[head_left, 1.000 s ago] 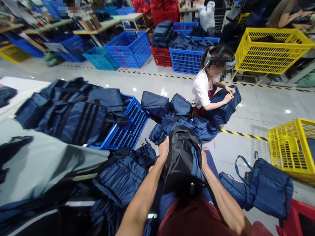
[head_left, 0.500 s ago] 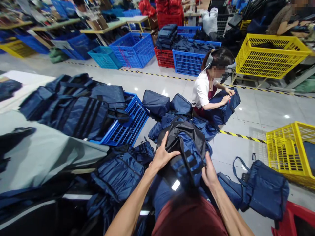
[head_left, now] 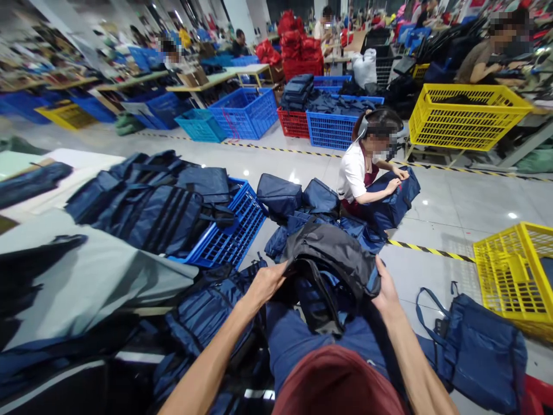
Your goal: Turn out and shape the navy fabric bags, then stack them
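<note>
A black and navy backpack (head_left: 337, 253) is spread over my lap, its black panel uppermost and a dark opening facing me. My left hand (head_left: 266, 283) is closed on the backpack's left edge, fingers curled over the fabric. At the opposite edge, my right hand (head_left: 386, 286) grips the cloth between thumb and fingers; some fingers are hidden underneath. Straps and a navy panel hang down between my legs. Beyond the backpack, more navy bags (head_left: 280, 193) lie on the floor.
A co-worker (head_left: 358, 173) sits ahead, both hands on a navy bag. Left stands a blue crate (head_left: 242, 225) heaped with navy bags. A yellow crate (head_left: 514, 276) and a navy bag (head_left: 488, 346) are at right. Yellow-black tape (head_left: 432, 251) crosses the floor.
My left hand has gone from spread fingers on top of the backpack to gripping its left edge. The backpack is turned and stretched wider, showing more black panel. My view has tilted up.
</note>
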`<move>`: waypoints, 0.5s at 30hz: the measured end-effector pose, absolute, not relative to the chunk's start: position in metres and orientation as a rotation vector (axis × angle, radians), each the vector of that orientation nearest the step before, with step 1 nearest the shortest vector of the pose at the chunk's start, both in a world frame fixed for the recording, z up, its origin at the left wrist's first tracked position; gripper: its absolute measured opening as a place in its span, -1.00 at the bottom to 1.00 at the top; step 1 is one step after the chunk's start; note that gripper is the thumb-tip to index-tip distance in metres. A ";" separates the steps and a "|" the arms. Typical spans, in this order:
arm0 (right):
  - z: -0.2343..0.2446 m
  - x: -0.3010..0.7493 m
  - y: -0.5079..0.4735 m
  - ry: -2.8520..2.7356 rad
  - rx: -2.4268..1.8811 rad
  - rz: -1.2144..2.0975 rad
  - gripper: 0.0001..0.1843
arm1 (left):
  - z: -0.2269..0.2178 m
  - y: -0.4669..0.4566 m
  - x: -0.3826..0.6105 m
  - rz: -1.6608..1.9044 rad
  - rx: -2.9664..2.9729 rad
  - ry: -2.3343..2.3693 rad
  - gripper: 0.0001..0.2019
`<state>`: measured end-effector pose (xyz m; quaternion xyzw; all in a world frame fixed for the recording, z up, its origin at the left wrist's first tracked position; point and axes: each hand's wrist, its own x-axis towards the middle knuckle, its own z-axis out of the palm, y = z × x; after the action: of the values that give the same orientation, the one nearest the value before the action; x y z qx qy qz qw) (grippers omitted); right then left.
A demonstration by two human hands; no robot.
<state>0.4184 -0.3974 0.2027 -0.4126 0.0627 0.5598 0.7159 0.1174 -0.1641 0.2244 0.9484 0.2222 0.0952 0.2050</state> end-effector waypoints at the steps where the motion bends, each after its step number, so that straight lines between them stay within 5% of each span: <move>1: 0.209 0.422 -0.404 0.118 -0.903 1.220 -0.45 | 0.228 -0.164 0.107 0.334 2.685 0.559 -0.56; 5: 0.201 0.392 -0.435 0.050 -0.904 1.192 -0.30 | 0.208 -0.183 0.053 0.529 2.646 0.587 -0.52; 11: 0.123 0.318 -0.467 -0.158 -1.350 1.447 -0.23 | 0.127 -0.240 0.006 0.230 2.242 1.057 -0.39; 15: 0.115 0.365 -0.466 -0.243 -1.193 1.356 -0.12 | 0.134 -0.229 0.020 0.272 2.084 1.192 -0.38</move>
<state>0.3649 -0.4658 0.1146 -0.5175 -0.1055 0.5879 0.6127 0.0198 -0.2291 0.1344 0.8064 0.4611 0.1052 0.3550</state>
